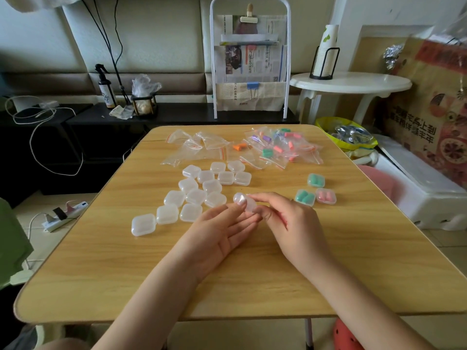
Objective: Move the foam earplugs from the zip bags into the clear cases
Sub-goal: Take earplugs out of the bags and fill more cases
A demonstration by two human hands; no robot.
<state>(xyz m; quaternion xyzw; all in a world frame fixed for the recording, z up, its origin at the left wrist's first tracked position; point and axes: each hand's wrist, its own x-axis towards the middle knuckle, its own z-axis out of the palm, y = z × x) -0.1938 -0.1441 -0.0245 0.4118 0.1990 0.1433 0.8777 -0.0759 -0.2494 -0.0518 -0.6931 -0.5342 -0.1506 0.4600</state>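
We see both hands over the table (101, 269) sharing one clear case (244, 202): the left hand (222, 232) lies palm up, fingers nearly straight, fingertips under it, while the right hand (285, 218) pinches it between curled thumb and forefinger. Empty cases (192, 195) cluster just left, three filled cases (316, 192) sit right, earplug zip bags (280, 146) lie at the far edge beside emptied bags (194, 146). Newspapers in the rack (250, 61) and the printed bag (429, 117) carry Chinese writing we cannot read reliably.
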